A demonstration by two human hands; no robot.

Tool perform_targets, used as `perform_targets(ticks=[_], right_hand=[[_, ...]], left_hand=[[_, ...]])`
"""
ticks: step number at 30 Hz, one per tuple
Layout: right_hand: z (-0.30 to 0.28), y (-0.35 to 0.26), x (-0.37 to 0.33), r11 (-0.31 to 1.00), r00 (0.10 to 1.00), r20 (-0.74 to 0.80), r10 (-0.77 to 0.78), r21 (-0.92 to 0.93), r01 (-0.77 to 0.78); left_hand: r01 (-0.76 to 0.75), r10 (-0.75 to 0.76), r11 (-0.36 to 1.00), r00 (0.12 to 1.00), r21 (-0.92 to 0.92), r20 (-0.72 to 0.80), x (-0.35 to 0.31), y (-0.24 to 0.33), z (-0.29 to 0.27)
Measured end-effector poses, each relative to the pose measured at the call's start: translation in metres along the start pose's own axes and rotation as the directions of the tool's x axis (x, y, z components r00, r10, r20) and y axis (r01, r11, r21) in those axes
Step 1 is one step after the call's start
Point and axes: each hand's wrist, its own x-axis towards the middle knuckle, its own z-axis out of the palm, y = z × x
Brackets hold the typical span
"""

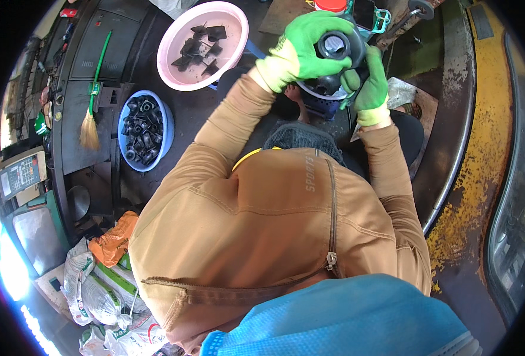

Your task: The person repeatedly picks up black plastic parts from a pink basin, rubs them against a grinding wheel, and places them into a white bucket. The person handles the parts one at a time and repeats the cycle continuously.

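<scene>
- Left hand [303, 47], in a green glove with a pale cuff: clamped on a black round plastic part [348, 47], fingers over its top and thumb below its open collar.
- Right hand [372, 92], gloved likewise: thumb and fingers apart, fingertips at the right side of the part. Whether they grip it cannot be told.
- Position of the part: raised above the rim of a dark blue plastic basket [323, 108], collar opening facing the wearer. Further black parts lie inside the basket, partly hidden by the hands.
- Pink basin [167, 54]: left of the basket; contains loose black finned pieces [193, 47], several near the middle and one near the lower right rim.
- Blue basin [170, 129]: on the floor [192, 121], below and left of the pink basin; filled with black plastic fittings [145, 129].
- Broom [90, 127]: green handle, straw bristles; upright in front of a grey metal cabinet [99, 47].
</scene>
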Motion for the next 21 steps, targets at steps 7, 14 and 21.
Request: perform_targets(ticks=[7, 14, 21], right_hand=[[0.005, 0.026, -0.003, 0.989, 0.972, -0.197, -0.131, 0.047, 0.143], [-0.016, -0.011, -0.001, 0.765, 0.971, -0.151, -0.188, -0.643, 0.048], [0.005, -0.034, -0.011, 0.040, 0.899, 0.293, -0.325, -0.946, 0.323]], left_hand=[[0.069, 0.163, 0.856, 0.904, 0.512, -0.395, -0.011, 0.019, 0.026], [-0.071, 0.085, 0.956, 0.996, 0.286, -0.038, -0.002, 0.010, -0.021], [0.003, -0.101, 0.962, 0.932, 0.271, 0.348, 0.002, 0.028, -0.035]])
